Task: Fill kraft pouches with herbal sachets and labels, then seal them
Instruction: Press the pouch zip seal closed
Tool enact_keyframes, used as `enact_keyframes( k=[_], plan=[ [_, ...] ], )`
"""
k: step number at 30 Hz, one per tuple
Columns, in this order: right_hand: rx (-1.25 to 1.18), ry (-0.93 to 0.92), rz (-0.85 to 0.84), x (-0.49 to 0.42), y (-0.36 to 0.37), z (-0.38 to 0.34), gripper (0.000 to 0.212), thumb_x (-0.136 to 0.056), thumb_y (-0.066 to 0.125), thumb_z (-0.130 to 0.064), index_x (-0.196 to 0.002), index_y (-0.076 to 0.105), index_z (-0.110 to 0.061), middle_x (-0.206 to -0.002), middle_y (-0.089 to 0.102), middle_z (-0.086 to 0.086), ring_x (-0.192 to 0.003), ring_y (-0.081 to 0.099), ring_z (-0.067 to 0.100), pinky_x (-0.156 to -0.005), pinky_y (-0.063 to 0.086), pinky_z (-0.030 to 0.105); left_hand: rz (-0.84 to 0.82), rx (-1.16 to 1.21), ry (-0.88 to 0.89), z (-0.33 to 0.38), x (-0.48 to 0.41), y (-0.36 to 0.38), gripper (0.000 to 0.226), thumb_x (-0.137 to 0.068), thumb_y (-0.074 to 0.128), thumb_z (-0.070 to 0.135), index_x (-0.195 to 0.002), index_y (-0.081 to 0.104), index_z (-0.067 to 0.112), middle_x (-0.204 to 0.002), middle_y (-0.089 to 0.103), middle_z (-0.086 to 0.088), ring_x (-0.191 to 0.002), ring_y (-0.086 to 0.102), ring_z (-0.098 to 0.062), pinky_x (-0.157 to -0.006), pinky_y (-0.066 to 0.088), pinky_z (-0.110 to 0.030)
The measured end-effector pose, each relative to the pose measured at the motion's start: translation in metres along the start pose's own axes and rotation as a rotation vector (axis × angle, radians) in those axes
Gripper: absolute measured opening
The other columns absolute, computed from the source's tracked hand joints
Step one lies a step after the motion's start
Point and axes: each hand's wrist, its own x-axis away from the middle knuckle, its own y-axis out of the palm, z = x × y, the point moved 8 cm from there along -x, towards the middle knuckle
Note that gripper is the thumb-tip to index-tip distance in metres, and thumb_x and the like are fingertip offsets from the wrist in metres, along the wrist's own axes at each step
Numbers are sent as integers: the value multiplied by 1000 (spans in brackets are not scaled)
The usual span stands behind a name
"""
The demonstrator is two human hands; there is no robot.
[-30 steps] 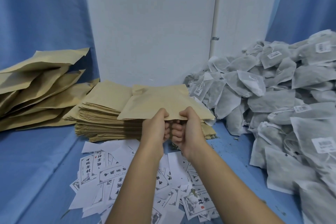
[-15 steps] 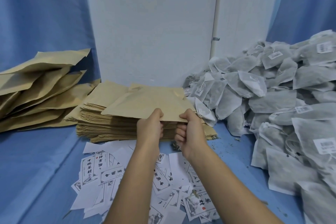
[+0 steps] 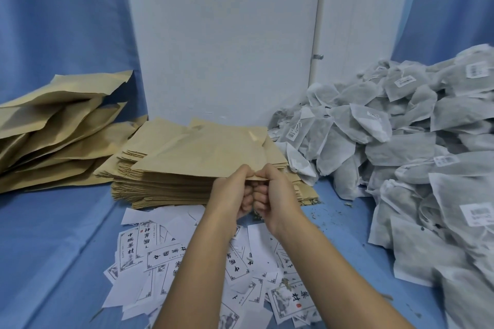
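A flat kraft pouch [image 3: 203, 152] is lifted a little off the stack of empty kraft pouches [image 3: 165, 187] at the centre. My left hand [image 3: 233, 189] and my right hand [image 3: 275, 189] sit knuckle to knuckle and both pinch the pouch's near edge, at its mouth. A big heap of grey herbal sachets [image 3: 401, 147] with small barcode tags fills the right side. White printed labels [image 3: 165, 256] lie scattered on the blue cloth under my forearms.
A loose pile of bulging kraft pouches [image 3: 53, 125] lies at the left. A white panel [image 3: 227, 35] stands behind the stack, with blue curtain on both sides. Herb crumbs [image 3: 320, 211] dot the blue cloth near the stack.
The pouch has swung leftward over the stack. My hands drew apart along its near edge half a second ago and have now come back together.
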Motion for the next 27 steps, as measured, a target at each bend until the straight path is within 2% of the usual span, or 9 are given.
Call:
enact_keyframes(
  k=[3,6,9,14,16,18,22,25,27],
  plan=[
    [111,15,-43,1,2,2,35,-86,45,-11,-51,43,-14,-35,39,-5,-29,23,6,-31,17,16,37,42,27,-1,-1,-2,28,-83,51,8,-57,40,12,-43,26,1,-35,20,-10,-41,18,-21],
    [156,21,-34,3,2,4,40,-88,48,-13,-48,45,-15,-35,36,-7,-29,23,6,-31,17,16,101,29,43,0,-2,-8,28,-82,51,8,-57,40,11,-45,27,-1,-34,21,-11,-42,18,-21],
    [102,15,1,3,0,1,33,-90,46,-11,-57,44,-11,-34,38,-6,-26,25,5,-30,18,15,97,0,25,0,0,-9,25,-83,53,14,-60,47,9,-38,34,3,-31,26,-10,-39,23,-18],
    [-64,-15,117,1,-12,0,26,-88,47,-14,-64,36,-15,-37,28,-7,-30,18,6,-30,16,18,125,91,58,4,0,-13,29,-87,50,11,-59,43,8,-31,32,8,-26,21,-7,-31,16,-13],
    [-33,-31,97,2,-8,2,25,-88,49,-22,-65,42,-13,-39,33,-5,-30,23,7,-31,19,18,56,80,31,1,0,-5,31,-89,49,13,-58,45,7,-32,31,7,-26,23,-7,-33,18,-13],
    [57,-60,104,3,-7,1,29,-89,51,-21,-62,48,-10,-39,42,-3,-28,32,7,-31,25,16,-23,90,-13,-3,1,4,35,-92,50,18,-59,48,7,-33,32,5,-28,25,-8,-35,21,-14],
    [-44,-86,199,2,-16,-4,31,-89,49,-12,-60,39,-13,-36,35,-6,-28,26,6,-31,21,17,103,136,52,1,1,-9,33,-89,51,15,-58,45,8,-32,32,7,-27,23,-7,-33,18,-14],
    [-86,-63,164,1,-15,-1,33,-90,48,-15,-60,35,-15,-37,31,-7,-29,21,6,-31,17,17,100,151,68,4,0,-11,31,-89,50,10,-59,43,7,-32,31,7,-26,22,-6,-32,15,-13],
    [-25,-43,117,0,-12,-1,34,-92,49,-21,-60,38,-14,-39,33,-5,-31,22,7,-32,16,16,54,131,40,3,-1,-10,31,-90,51,13,-60,45,8,-35,31,7,-28,23,-7,-33,17,-14]
  ],
)
